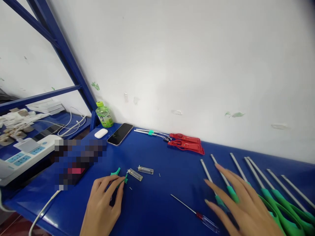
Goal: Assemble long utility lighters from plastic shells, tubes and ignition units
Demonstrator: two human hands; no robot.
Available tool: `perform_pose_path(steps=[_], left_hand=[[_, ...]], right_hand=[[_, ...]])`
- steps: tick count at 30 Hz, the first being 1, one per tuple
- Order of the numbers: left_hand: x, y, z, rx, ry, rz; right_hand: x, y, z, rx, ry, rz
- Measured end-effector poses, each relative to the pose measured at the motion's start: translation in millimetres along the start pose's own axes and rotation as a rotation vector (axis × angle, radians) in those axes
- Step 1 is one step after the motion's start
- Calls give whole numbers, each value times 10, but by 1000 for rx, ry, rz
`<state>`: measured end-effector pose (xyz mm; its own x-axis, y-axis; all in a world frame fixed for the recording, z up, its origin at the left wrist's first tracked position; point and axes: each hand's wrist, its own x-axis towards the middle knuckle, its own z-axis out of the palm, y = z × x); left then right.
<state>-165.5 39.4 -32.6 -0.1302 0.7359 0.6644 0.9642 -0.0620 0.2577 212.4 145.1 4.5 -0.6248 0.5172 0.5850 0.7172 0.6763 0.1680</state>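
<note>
My left hand (104, 200) is at the lower left of the blue table (152, 209), its fingertips closed on a small green part (126, 179). Another green piece (115, 172) shows just behind its fingers. Beside these lie two clear lighter bodies (135, 174) (146, 170) and tiny pins (131, 188). My right hand (236, 200) hovers at the right with fingers spread, over green-handled metal rods (222, 175). A screwdriver (194, 213) with a clear and red handle lies between the hands, nearer the right one.
Red casings (185, 143) and thin metal rods (152, 132) lie by the wall. At the back left are a phone (120, 134), a white case (100, 133) and a green bottle (104, 115). A power strip (31, 155) and cables are at the far left.
</note>
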Motion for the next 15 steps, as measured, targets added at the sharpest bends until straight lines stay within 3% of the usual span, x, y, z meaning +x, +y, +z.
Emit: perform_pose_path(steps=[3,8,11,15], left_hand=[[22,-2,2,-3,33,29],[53,-36,-13,-1,92,73],[47,-69,-28,3,111,84],[39,-102,-35,11,126,92]], right_hand=[[354,200,197,-109,-124,-5],[851,496,716,-160,-231,5],[972,590,905,-182,-290,4],[964,617,963,-189,-324,15]])
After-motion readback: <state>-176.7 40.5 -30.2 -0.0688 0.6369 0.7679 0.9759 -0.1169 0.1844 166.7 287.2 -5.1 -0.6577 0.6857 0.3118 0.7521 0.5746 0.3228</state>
